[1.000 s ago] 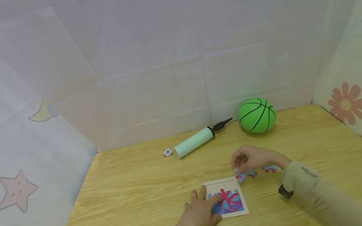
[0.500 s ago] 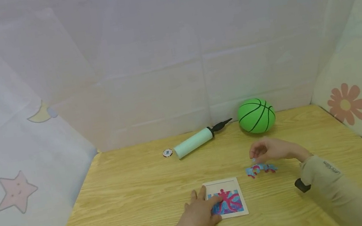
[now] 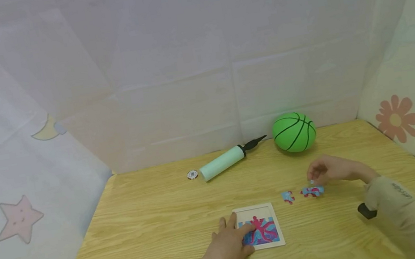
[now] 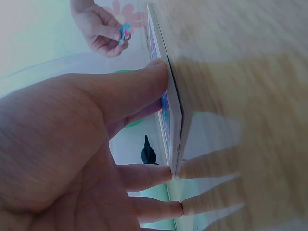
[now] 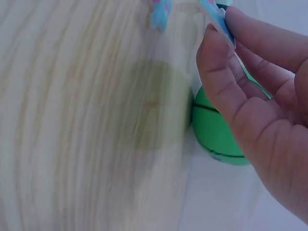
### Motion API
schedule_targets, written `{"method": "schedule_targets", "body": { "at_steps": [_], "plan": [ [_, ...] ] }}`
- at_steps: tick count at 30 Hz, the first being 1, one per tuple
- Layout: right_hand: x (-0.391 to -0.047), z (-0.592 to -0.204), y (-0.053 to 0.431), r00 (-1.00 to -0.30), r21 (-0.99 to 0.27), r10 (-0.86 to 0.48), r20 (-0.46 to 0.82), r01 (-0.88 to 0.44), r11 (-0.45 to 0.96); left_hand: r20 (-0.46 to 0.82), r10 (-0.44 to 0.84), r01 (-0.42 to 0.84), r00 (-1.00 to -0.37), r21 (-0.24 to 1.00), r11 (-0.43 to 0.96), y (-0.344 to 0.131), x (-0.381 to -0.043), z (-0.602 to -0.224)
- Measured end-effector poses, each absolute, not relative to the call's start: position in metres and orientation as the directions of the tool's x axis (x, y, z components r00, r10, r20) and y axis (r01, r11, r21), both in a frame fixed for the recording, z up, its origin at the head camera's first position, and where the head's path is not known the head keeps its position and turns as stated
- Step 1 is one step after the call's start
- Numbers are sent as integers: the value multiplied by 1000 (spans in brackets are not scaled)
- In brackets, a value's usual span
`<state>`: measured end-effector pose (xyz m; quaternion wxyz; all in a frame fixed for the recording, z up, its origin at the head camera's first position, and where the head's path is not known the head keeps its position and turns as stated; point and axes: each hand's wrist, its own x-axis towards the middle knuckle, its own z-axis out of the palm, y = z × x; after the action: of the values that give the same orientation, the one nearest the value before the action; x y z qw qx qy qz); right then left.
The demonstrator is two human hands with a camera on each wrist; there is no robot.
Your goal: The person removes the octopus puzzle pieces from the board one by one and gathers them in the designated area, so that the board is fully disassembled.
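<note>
You're pinching a puzzle piece (image 4: 124, 32) in your right hand (image 3: 333, 169), right of centre, while your spread-fingered left hand (image 3: 226, 246) is resting on the puzzle tray (image 3: 264, 212), lower centre, down-left of it.

Left hand (image 4: 77, 139) touching puzzle board (image 4: 175, 115), right hand (image 4: 99, 30) beyond, fingers (image 4: 114, 50) pinching puzzle piece (image 4: 124, 33)

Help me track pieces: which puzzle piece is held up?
The puzzle piece pinched by the right hand; the other pieces lie on the table or in the frame.
</note>
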<state>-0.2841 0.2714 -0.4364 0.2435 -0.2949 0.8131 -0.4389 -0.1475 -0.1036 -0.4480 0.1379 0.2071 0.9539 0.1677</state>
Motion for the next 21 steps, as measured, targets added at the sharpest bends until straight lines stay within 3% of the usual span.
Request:
{"method": "schedule_targets", "body": {
  "at_steps": [16, 21],
  "plan": [
    [-277, -447, 304, -733, -847, -652, -193, -212, 488, -199, 440, 346, -876, 375, 860, -102, -148, -446],
    [-275, -446, 299, -742, -789, -650, -164, -297, 538, -198, 440, 345, -876, 383, 857, -102, -148, -447]
  ]
}}
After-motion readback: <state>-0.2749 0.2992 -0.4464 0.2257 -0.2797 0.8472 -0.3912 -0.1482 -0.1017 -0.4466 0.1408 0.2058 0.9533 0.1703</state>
